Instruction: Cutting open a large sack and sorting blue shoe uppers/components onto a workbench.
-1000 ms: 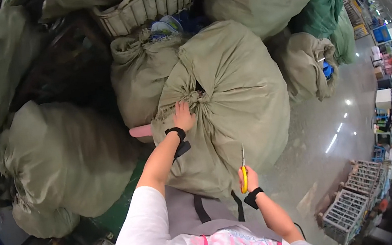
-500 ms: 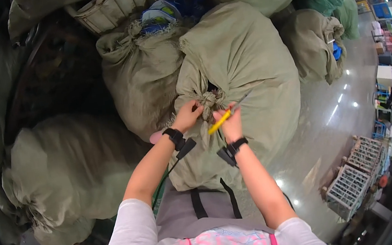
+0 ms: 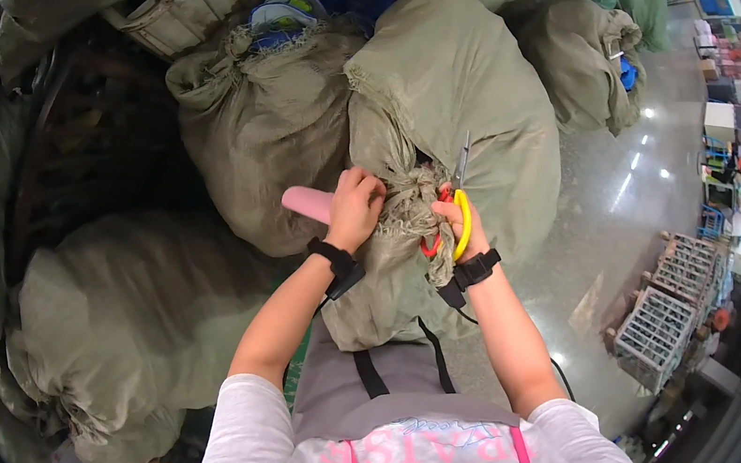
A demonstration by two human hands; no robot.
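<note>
A large grey-green sack (image 3: pixel 486 111) stands before me, its gathered, frayed neck (image 3: pixel 408 198) twisted in a bunch. At the left side of that neck is my left hand (image 3: pixel 357 205), closed with curled fingers. A pink, round-ended tube-like thing (image 3: pixel 305 204) sticks out from under this hand, its other end hidden in the palm. My right hand (image 3: pixel 461 217) is closed on scissors (image 3: pixel 464 228) with yellow and red handles. Their metal blades point up and away over the sack. A loose tail of sack cloth hangs beside the red handle, against the right hand.
Another tied sack (image 3: pixel 273 141) leans at the left, and a bulky one (image 3: pixel 136 312) lies nearer. A pale slatted basket (image 3: pixel 198 14) and blue items (image 3: pixel 293 15) are behind. More sacks (image 3: pixel 579 60) stand at right, beside a shiny floor (image 3: pixel 607 227) and metal racks (image 3: pixel 664 332).
The scissors have turned from pointing right to pointing up, and their red handle now shows. My left hand has risen slightly, with more of the pink thing showing. The sack's neck has spread.
</note>
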